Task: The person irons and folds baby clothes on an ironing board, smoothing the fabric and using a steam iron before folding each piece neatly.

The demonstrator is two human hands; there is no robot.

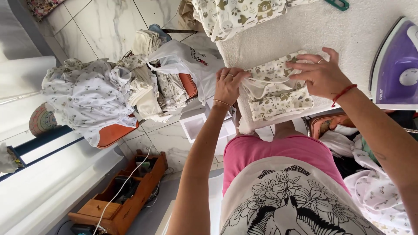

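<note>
A small cream garment with an olive animal print (278, 93) lies folded on the white padded ironing surface (331, 30). My left hand (228, 85) pinches the garment's left edge, fingers closed on the cloth. My right hand (320, 74), with a red string at the wrist, presses flat on its upper right part. A second printed garment (237, 15) lies farther back on the surface.
A purple and white iron (398, 65) stands at the right edge. To the left, a heap of printed baby clothes (93, 95) and a white plastic bag (183, 58) sit on orange chairs. A wooden box (126, 191) with cables rests on the floor.
</note>
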